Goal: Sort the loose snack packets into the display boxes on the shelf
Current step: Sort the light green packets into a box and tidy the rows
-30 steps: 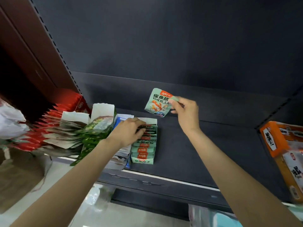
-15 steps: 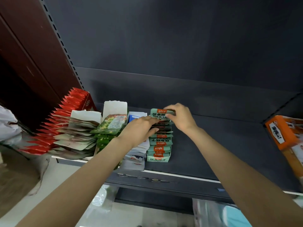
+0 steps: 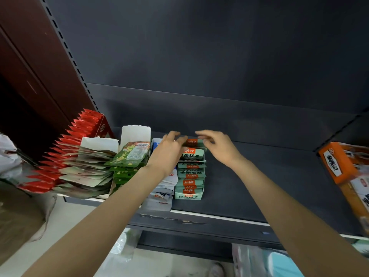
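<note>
Head view: the dark shelf (image 3: 249,176) carries 4 display boxes side by side at its left end, packets filed upright so labels face out. The mint-green display box (image 3: 189,193) holds its matching packets in a row. Left hand (image 3: 166,152) pinches the rearmost mint-green packet (image 3: 192,142), apparently seating it. Right hand (image 3: 218,145) hovers beside it, fingers (image 3: 201,133) apart, relaxed, holding nothing.

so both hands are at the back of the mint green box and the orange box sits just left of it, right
Not quite. The head view shows both hands, left and right, at the back of the mint green box, but the orange box sits far to its right, at the shelf's end.
</note>
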Tool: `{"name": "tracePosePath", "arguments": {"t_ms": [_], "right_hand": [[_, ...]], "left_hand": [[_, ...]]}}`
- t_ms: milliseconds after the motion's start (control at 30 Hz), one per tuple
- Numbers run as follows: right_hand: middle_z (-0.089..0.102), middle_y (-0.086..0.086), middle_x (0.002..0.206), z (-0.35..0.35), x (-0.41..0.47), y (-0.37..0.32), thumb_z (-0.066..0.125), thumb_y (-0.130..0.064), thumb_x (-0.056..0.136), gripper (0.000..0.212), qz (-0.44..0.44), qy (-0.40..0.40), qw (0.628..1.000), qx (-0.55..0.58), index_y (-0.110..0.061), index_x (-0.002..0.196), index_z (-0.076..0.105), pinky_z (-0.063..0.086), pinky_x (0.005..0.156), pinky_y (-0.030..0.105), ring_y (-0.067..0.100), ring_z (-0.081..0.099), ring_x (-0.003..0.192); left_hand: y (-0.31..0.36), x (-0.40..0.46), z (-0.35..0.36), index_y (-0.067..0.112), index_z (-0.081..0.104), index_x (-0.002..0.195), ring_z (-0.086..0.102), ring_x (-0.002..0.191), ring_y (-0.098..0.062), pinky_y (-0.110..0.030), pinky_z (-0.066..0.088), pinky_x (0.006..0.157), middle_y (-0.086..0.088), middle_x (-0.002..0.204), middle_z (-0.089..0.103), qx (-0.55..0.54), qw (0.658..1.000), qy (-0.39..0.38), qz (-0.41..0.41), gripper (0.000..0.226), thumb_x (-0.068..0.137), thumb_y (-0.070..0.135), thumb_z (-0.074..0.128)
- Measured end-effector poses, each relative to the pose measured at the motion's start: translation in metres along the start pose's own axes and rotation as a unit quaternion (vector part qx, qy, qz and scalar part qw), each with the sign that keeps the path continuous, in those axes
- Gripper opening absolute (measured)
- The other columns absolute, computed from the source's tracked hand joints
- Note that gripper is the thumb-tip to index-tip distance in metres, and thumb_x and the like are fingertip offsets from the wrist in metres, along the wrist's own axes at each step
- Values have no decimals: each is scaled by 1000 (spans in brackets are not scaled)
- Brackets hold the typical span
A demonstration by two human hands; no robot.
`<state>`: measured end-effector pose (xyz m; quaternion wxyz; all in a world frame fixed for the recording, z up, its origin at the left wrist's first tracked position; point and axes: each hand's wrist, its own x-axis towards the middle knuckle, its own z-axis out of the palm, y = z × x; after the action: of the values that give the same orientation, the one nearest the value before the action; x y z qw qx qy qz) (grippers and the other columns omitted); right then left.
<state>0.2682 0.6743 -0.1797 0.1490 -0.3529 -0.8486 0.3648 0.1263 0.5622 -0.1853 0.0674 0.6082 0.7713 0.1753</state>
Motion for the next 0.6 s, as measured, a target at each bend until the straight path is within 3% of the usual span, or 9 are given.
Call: {"name": "tracePosePath", "arguments": {"t_ms": [167, 233, 300, 433, 500, 567, 600], "right_hand": [[42, -2, 145, 9, -16, 9, 53, -6, 91, 62, 70, -51, 989, 121, -23, 146, 30, 37, 104, 24, 11, 43, 130], [31, -5, 151, 19, -19, 8, 48, -2, 92, 67, 79, -52, 986, 140, -24, 149, 20, 42, 98, 25, 12, 49, 122], [13, -7, 157, 28, -22, 7, 43, 4, 92, 73, 86, -56, 985, 140, -26, 150, 10, 41, 101, 27, 13, 41, 130], [19, -3, 157, 29, -20, 15, 50, -1, 92, 72, 80, -63, 981, 165, -25, 150, 13, 38, 108, 34, 12, 36, 135], [32, 1, 152, 27, -17, 16, 56, -10, 92, 65, 55, -30, 993, 98, -22, 148, 24, 36, 110, 36, 14, 39, 134], [49, 5, 140, 26, -13, 11, 60, -12, 90, 55, 16, 29, 999, 17, -17, 141, 40, 39, 106, 34, 18, 48, 127], [55, 6, 132, 26, -12, 8, 61, -11, 89, 49, 2, 51, 999, 0, -15, 136, 47, 42, 102, 32, 19, 52, 121]], "left_hand": [[11, 12, 2, 8, 23, 149, 20, 143, -24, -29, 20, 114, -12, 153, 24, -206, 971, -74, -90, 55, 98, 3, 43], [18, 16, 2, 11, 13, 151, 10, 146, -23, -35, 18, 117, -10, 158, 11, -301, 941, -97, -124, 66, 93, -5, 42], [20, 17, 2, 13, 5, 151, -4, 146, -22, -35, 11, 118, -8, 159, -3, -338, 923, -114, -140, 76, 89, -10, 42], [12, 10, 5, 15, 0, 151, -16, 144, -21, -34, 9, 116, -6, 157, -18, -291, 940, -154, -93, 81, 89, -9, 46], [4, 7, 11, 18, 6, 152, -19, 144, -24, -38, 5, 117, -6, 157, -17, -179, 974, -134, -19, 76, 92, -2, 49], [-1, 3, 15, 18, 26, 148, -4, 146, -29, -43, 9, 117, -9, 159, 3, -46, 995, -37, 74, 64, 92, 8, 55], [-3, 0, 14, 16, 40, 142, 13, 145, -30, -46, 19, 116, -10, 154, 22, -20, 993, 16, 111, 55, 90, 14, 60]]}}
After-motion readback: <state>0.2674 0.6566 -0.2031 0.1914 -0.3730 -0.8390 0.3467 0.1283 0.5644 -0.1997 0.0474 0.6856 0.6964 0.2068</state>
